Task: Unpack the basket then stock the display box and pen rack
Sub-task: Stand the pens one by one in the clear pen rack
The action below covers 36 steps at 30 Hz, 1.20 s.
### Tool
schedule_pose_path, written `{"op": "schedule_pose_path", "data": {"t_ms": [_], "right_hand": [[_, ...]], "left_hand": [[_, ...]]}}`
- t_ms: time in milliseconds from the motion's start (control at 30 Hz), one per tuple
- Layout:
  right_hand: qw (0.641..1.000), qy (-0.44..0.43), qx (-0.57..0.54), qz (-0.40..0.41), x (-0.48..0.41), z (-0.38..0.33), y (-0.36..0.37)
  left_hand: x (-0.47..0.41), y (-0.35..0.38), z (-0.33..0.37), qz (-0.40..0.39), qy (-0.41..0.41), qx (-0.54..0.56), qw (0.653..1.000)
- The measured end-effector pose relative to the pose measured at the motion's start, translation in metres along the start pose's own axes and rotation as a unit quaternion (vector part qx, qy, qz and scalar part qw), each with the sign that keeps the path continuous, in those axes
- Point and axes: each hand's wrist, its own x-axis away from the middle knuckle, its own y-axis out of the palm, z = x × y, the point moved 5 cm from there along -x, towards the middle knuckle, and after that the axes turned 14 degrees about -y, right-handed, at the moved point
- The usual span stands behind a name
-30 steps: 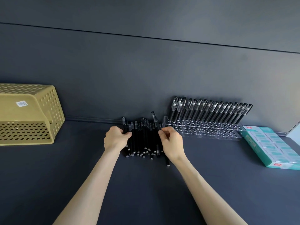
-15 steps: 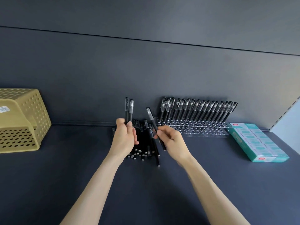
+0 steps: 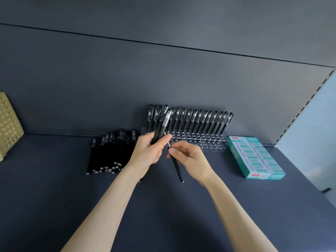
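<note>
My left hand (image 3: 148, 151) grips two black pens (image 3: 162, 124), held upright just in front of the clear pen rack (image 3: 211, 142). My right hand (image 3: 190, 157) pinches a single black pen (image 3: 176, 166) that points down and to the right. The rack's back row holds several black pens (image 3: 200, 120); its front holes stand bare. A pile of black pens (image 3: 111, 151) lies on the shelf to the left of my hands. The teal display box (image 3: 254, 157) filled with small packs sits right of the rack.
The yellow perforated basket (image 3: 9, 124) shows at the far left edge. The dark shelf surface (image 3: 54, 197) runs back to a dark wall panel. A pale upright with slots (image 3: 309, 106) bounds the shelf on the right.
Both hands lifted pens off the pile and moved right toward the rack. The view swung right, so the basket slid almost out of frame.
</note>
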Motion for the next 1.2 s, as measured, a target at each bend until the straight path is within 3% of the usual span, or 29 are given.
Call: {"op": "schedule_pose_path", "data": {"t_ms": [300, 633, 1200], "right_hand": [[0.99, -0.081, 0.094, 0.067, -0.04, -0.007, -0.02], [0.943, -0.194, 0.197, 0.188, -0.092, -0.018, -0.02], [0.901, -0.227, 0.345, 0.13, -0.097, -0.003, 0.004]], "left_hand": [[0.004, -0.021, -0.027, 0.133, 0.014, 0.062, 0.989], [0.007, -0.026, -0.036, 0.14, 0.032, 0.035, 0.989], [0.006, -0.024, -0.034, 0.129, 0.034, 0.06, 0.989]]}}
